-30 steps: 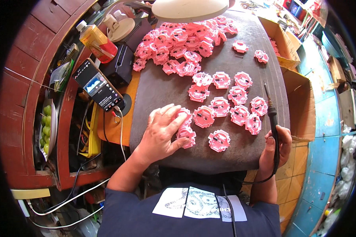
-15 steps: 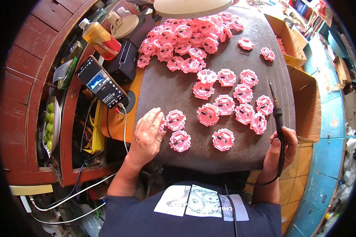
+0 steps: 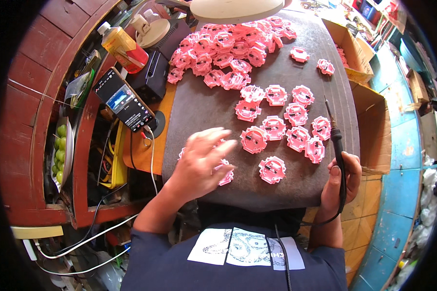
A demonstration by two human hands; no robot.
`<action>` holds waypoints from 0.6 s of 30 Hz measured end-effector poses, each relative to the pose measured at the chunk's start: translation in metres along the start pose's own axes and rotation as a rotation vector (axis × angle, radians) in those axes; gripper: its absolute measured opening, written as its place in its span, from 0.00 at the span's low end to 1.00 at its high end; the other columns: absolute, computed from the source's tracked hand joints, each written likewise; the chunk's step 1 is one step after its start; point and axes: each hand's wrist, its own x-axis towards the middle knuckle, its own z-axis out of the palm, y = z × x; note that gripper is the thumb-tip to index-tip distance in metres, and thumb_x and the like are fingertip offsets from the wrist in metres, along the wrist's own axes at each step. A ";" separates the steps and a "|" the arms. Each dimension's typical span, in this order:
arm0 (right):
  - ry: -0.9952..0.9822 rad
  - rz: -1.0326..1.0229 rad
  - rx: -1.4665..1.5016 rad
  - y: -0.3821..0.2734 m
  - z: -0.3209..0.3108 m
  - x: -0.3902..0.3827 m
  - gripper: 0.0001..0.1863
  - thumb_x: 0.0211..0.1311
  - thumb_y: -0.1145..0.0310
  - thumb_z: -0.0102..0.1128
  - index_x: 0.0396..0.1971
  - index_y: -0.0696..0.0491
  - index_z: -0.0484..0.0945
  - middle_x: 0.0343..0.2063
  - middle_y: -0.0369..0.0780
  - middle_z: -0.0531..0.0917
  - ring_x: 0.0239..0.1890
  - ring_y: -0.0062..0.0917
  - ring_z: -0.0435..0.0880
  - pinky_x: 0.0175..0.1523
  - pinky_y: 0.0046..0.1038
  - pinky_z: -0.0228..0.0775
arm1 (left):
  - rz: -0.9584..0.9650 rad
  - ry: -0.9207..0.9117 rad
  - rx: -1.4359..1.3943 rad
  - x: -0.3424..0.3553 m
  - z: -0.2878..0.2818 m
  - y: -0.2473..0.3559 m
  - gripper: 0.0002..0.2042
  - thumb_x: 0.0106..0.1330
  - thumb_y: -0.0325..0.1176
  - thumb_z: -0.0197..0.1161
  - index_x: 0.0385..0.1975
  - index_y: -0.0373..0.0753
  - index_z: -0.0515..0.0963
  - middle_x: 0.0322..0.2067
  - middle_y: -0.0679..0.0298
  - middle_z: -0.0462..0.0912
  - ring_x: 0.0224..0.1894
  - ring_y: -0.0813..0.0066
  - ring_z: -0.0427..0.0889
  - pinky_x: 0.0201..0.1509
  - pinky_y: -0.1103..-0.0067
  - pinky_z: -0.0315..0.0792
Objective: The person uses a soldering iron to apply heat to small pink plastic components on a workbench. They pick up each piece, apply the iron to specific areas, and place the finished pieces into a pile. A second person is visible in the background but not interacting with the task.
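My left hand (image 3: 199, 162) lies flat with spread fingers over pink octagonal plastic parts (image 3: 224, 173) at the near edge of a dark grey work mat (image 3: 204, 109). My right hand (image 3: 342, 182) grips a black soldering iron (image 3: 336, 140), tip pointing away, at the mat's right edge. One pink part (image 3: 272, 169) lies between the hands. Two rows of the same parts (image 3: 286, 123) sit just beyond. A big heap of pink parts (image 3: 228, 46) fills the far end of the mat.
A phone with a lit screen (image 3: 124, 99) leans left of the mat, with a black box (image 3: 150, 77) and a yellow bottle (image 3: 122, 47) behind it. A lamp head (image 3: 235, 8) hangs above. Cardboard boxes (image 3: 354, 48) stand right. A plate of green fruit (image 3: 60, 150) sits far left.
My left hand slid left off two pink parts, then came back over them with fingers spread. The right hand kept its hold on the soldering iron.
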 end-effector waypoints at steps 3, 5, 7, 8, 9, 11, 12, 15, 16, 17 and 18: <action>-0.012 0.005 -0.005 0.000 0.000 0.000 0.18 0.67 0.77 0.64 0.56 0.62 0.77 0.46 0.39 0.75 0.40 0.18 0.76 0.48 0.20 0.70 | 0.052 -0.115 0.082 0.028 0.014 0.017 0.29 0.67 0.49 0.70 0.64 0.43 0.76 0.67 0.54 0.73 0.70 0.51 0.71 0.74 0.54 0.60; -0.011 0.011 -0.010 -0.001 -0.002 0.000 0.18 0.67 0.78 0.64 0.56 0.62 0.77 0.46 0.38 0.75 0.40 0.17 0.76 0.49 0.19 0.69 | 0.043 -0.182 0.104 0.034 0.016 0.021 0.30 0.64 0.47 0.72 0.65 0.45 0.76 0.67 0.56 0.73 0.71 0.53 0.70 0.74 0.51 0.57; -0.005 0.027 0.011 -0.002 -0.002 0.001 0.18 0.67 0.79 0.64 0.56 0.61 0.77 0.46 0.38 0.75 0.41 0.17 0.76 0.49 0.19 0.68 | 0.004 -0.268 0.111 0.025 0.006 0.022 0.30 0.63 0.46 0.73 0.65 0.47 0.76 0.66 0.58 0.72 0.71 0.54 0.69 0.75 0.48 0.55; -0.011 0.038 0.024 -0.002 -0.002 0.001 0.18 0.67 0.78 0.64 0.56 0.60 0.78 0.46 0.38 0.75 0.41 0.17 0.76 0.49 0.19 0.68 | -0.017 -0.274 0.117 0.018 0.002 0.021 0.30 0.62 0.45 0.74 0.65 0.47 0.76 0.64 0.58 0.73 0.70 0.55 0.70 0.74 0.46 0.56; -0.011 0.040 0.026 -0.003 -0.001 0.002 0.18 0.67 0.78 0.64 0.56 0.60 0.78 0.46 0.38 0.75 0.41 0.17 0.76 0.49 0.19 0.68 | -0.010 -0.261 0.140 0.011 0.001 0.020 0.30 0.61 0.45 0.74 0.65 0.46 0.76 0.63 0.57 0.75 0.69 0.54 0.71 0.73 0.46 0.57; -0.024 0.042 0.038 -0.004 0.000 0.004 0.18 0.67 0.78 0.64 0.56 0.60 0.78 0.46 0.38 0.75 0.41 0.17 0.76 0.49 0.20 0.68 | 0.009 -0.215 0.137 0.006 0.000 0.019 0.32 0.60 0.44 0.76 0.65 0.46 0.76 0.62 0.56 0.75 0.68 0.54 0.72 0.72 0.47 0.58; -0.016 0.038 0.032 -0.004 0.001 0.003 0.18 0.67 0.78 0.64 0.56 0.60 0.78 0.46 0.38 0.75 0.41 0.17 0.76 0.49 0.20 0.68 | 0.038 -0.201 0.093 0.007 0.002 0.022 0.32 0.59 0.45 0.76 0.64 0.45 0.76 0.62 0.55 0.75 0.68 0.54 0.72 0.72 0.48 0.59; -0.011 0.042 0.033 -0.005 0.002 0.004 0.18 0.67 0.78 0.64 0.56 0.60 0.78 0.46 0.38 0.75 0.41 0.17 0.76 0.49 0.20 0.68 | 0.162 -0.199 -0.006 0.020 0.019 0.042 0.33 0.58 0.47 0.77 0.64 0.44 0.76 0.65 0.54 0.75 0.69 0.55 0.73 0.71 0.50 0.61; -0.012 0.056 0.041 -0.004 0.001 0.002 0.18 0.67 0.78 0.64 0.56 0.61 0.78 0.46 0.38 0.75 0.41 0.17 0.76 0.49 0.20 0.68 | 0.186 -0.207 0.024 0.023 0.024 0.051 0.33 0.58 0.47 0.77 0.64 0.44 0.76 0.65 0.54 0.75 0.68 0.55 0.73 0.71 0.50 0.61; -0.005 0.066 0.046 -0.004 -0.001 0.002 0.18 0.67 0.78 0.64 0.56 0.61 0.78 0.46 0.38 0.75 0.40 0.17 0.76 0.49 0.20 0.69 | 0.220 -0.216 0.054 0.027 0.029 0.056 0.33 0.58 0.46 0.77 0.64 0.45 0.76 0.65 0.55 0.75 0.68 0.56 0.73 0.71 0.50 0.61; -0.006 0.059 0.056 -0.003 -0.002 0.002 0.18 0.66 0.77 0.64 0.56 0.61 0.78 0.46 0.38 0.75 0.40 0.18 0.76 0.49 0.20 0.68 | 0.225 -0.235 0.074 0.028 0.031 0.058 0.33 0.57 0.46 0.78 0.63 0.47 0.77 0.63 0.56 0.76 0.67 0.58 0.74 0.71 0.51 0.61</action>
